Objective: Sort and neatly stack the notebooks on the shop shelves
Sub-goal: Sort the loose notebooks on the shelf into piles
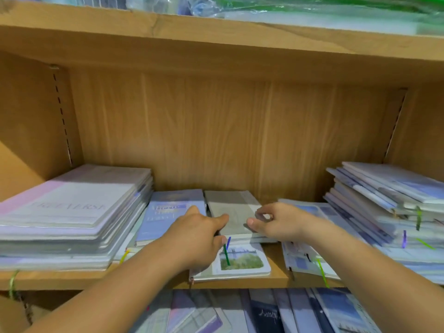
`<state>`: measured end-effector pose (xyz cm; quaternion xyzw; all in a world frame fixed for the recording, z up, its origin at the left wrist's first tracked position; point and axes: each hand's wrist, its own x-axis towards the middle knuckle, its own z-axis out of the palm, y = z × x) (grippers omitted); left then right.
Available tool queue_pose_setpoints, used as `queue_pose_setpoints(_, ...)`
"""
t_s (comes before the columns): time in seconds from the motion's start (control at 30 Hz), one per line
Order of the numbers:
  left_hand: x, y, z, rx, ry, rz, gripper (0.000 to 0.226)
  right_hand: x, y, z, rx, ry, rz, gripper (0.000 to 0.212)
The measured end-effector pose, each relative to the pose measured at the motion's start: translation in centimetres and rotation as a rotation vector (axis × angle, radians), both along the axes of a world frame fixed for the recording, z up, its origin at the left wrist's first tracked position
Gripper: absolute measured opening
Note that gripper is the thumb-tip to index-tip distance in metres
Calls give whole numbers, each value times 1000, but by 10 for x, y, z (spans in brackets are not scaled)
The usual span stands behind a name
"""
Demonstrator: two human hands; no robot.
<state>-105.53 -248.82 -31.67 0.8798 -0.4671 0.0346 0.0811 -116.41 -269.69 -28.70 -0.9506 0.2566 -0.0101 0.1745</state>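
- At 6 o'clock, nearest, the lower shelf (240, 308) holds a row of dark and pale blue notebooks (336, 313), lying overlapped.
- Above it, the middle shelf (72, 280) carries everything else listed here.
- At its front edge, at 6 o'clock, a landscape notebook (242, 260) lies flat, with green and blue ribbons (226, 251) across it.
- The left hand (199, 234) reaches in from 7 o'clock. Its thumb lies on the cover of the grey notebook (233, 212) and its fingers curl under the near-left corner, pinching it.
- The right hand (281, 222) comes from 4 o'clock. Its thumb is on the same cover and its fingers curl narrowly at the right edge, gripping it.
- The grey notebook sits mid-shelf on top of a low pile, partly over the landscape one.
- At its 9 o'clock, just beside it, lies a blue notebook (165, 217).
- At 9 o'clock in view, a tall left stack (67, 212) of large pale notebooks stands fairly square.
- At 3 o'clock, a right stack (384, 200) stands skewed, with a fanned pile (310, 255) below it.
- Farthest back is the back panel (228, 128). At 12 o'clock, the top shelf (216, 32) holds plastic-wrapped goods (312, 8).
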Motion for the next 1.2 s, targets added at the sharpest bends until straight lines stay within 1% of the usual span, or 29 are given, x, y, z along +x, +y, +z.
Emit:
queue_pose_setpoints(0.07,0,-1,-1,-56,25,-18,43,7,1,-3,44,-60,-42,97)
queue_pose_setpoints(0.13,1,0,-6,-182,112,-32,36,8,2,-3,104,-130,-98,89)
queue_pose_setpoints(0.2,1,3,-11,-289,217,-36,47,6,2,0,160,-204,-148,79)
queue_pose_setpoints(0.27,1,5,-16,-420,290,-32,55,1,5,3,224,-293,-167,65)
queue_pose_setpoints(0.33,1,4,-19,-597,378,-15,52,-4,13,7,388,-413,-201,46)
queue_pose_setpoints(0.4,-4,-1,-20,-750,421,8,39,-11,21,11,565,-570,-238,37)
queue_pose_setpoints(0.47,-14,-9,-20,-861,468,4,29,-21,22,14,584,-694,-270,35)
queue_pose_setpoints(0.57,-37,-22,-17,-907,495,-57,27,-46,18,16,512,-843,-301,32)
queue_pose_setpoints(0.67,-59,-40,-14,-857,411,-88,28,-78,8,8,430,-933,-342,34)
queue_pose_setpoints(0.77,-81,-64,-10,-851,420,-120,27,-110,-1,4,402,-973,-389,33)
queue_pose_setpoints(0.8,-88,-71,-11,-842,421,-138,27,-119,-5,3,364,-959,-393,35)
queue_pose_setpoints(0.87,-96,-77,-15,-737,378,-182,32,-136,-11,1,214,-826,-388,40)
queue_pose_setpoints(0.93,-98,-75,-21,-563,333,-247,43,-148,-10,-5,-86,-601,-374,43)
queue_pose_setpoints(0.97,-96,-69,-21,-493,307,-272,48,-151,-6,-9,-247,-538,-348,41)
queue_pose_setpoints(1.0,-91,-62,-19,-457,257,-287,51,-153,0,-13,-351,-526,-296,37)
queue_pose_setpoints(1.03,-86,-51,-16,-452,179,-295,52,-151,9,-16,-390,-540,-218,35)
queue_pose_setpoints(1.07,-80,-39,-11,-451,81,-300,51,-148,17,-19,-392,-563,-121,35)
queue_pose_setpoints(1.1,-73,-24,-7,-409,-34,-293,49,-141,25,-23,-384,-570,-19,38)
queue_pose_setpoints(1.13,-65,-8,-3,-316,-144,-269,49,-132,32,-26,-408,-556,77,42)
queue_pose_setpoints(1.17,-59,8,-2,-185,-235,-221,55,-122,37,-28,-469,-522,150,46)
queue_pose_setpoints(1.2,-54,24,-3,-56,-289,-176,59,-111,41,-31,-540,-468,195,50)
